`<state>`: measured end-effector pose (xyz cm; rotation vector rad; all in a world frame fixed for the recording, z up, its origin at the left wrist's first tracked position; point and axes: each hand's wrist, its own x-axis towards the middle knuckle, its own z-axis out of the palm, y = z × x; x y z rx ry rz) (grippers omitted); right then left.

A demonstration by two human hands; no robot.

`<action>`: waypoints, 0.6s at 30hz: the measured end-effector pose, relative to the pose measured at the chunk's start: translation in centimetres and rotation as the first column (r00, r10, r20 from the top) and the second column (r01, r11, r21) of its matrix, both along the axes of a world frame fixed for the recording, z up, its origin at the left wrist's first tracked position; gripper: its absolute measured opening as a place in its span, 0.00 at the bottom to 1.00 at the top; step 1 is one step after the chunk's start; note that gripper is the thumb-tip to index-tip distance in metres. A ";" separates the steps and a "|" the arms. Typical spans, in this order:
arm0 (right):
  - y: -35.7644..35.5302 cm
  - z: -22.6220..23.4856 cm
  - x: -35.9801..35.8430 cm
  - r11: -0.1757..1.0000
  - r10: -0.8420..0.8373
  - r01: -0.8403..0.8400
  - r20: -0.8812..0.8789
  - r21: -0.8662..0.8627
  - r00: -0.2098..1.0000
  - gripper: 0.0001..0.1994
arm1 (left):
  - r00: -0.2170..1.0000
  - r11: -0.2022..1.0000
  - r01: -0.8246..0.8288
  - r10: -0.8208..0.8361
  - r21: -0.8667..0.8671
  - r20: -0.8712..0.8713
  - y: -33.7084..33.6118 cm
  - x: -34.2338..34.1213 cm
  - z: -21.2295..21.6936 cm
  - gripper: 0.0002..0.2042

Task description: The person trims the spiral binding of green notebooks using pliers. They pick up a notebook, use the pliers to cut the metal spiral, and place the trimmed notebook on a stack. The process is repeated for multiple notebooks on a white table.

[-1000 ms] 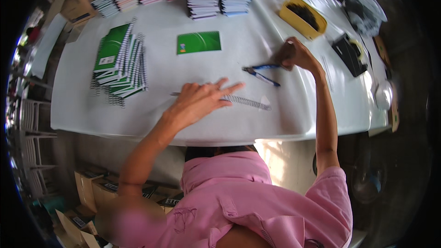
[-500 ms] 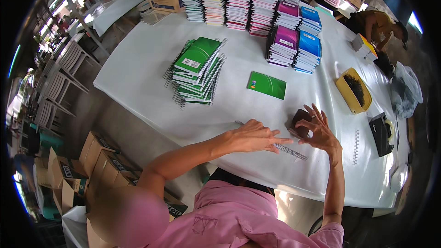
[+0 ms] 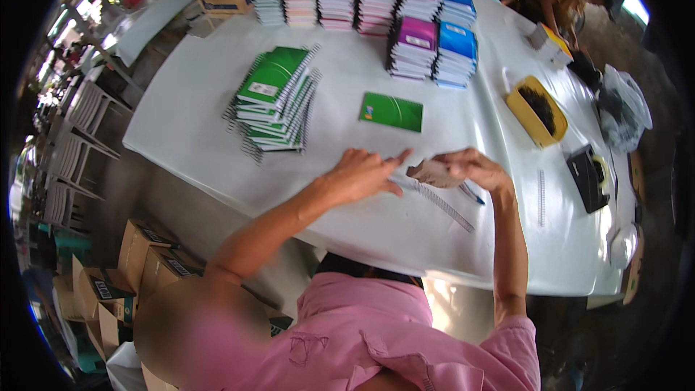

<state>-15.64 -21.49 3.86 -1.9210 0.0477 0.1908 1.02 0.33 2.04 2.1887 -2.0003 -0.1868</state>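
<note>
Brown blurred piece (image 3: 436, 173) held in right grip (image 3: 478, 169), blue-handled tool (image 3: 473, 194) mostly hidden, left grip (image 3: 360, 176) spread, palm unseen

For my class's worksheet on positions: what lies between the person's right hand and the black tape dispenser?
A spiral binding coil lies between right hand and tape dispenser, in the head view.

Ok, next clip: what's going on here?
A person in a pink shirt is at a white table, the right hand holding a brown piece. The left hand is beside it, seemingly holding nothing. A wire coil lies on the table below them, near a blue handle that is partly hidden. One green notebook lies farther back, with a pile of green notebooks to its left.
</note>
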 end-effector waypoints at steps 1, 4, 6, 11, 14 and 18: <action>-0.3 -0.2 -0.1 0.995 0.007 -0.015 0.080 0.094 0.997 0.26 | 1.000 0.999 -0.010 0.009 0.043 0.017 -0.3 0.2 0.4 0.42; -0.6 -0.8 1.6 0.991 0.010 -0.009 0.007 -0.131 1.000 0.29 | 0.999 0.999 0.052 -0.052 0.014 0.012 -1.7 1.3 0.0 0.42; -2.0 -2.1 0.8 0.989 -0.087 0.079 0.060 0.121 0.994 0.29 | 0.999 0.998 0.041 -0.040 0.044 -0.017 -2.2 1.5 0.4 0.41; -1.8 -3.1 0.1 0.992 -0.125 0.124 -0.031 -0.034 0.992 0.29 | 0.992 0.992 0.051 -0.037 0.116 -0.122 -3.4 0.4 -0.4 0.43; -1.9 -4.2 -1.1 0.959 -0.198 0.192 0.005 0.210 0.980 0.30 | 0.995 0.982 0.020 -0.001 0.189 -0.099 -3.3 -0.2 0.5 0.44; -2.1 -3.7 -0.4 0.985 -0.135 0.134 0.005 0.109 0.991 0.31 | 0.995 0.986 0.001 0.015 0.164 -0.097 -3.4 -0.4 0.0 0.44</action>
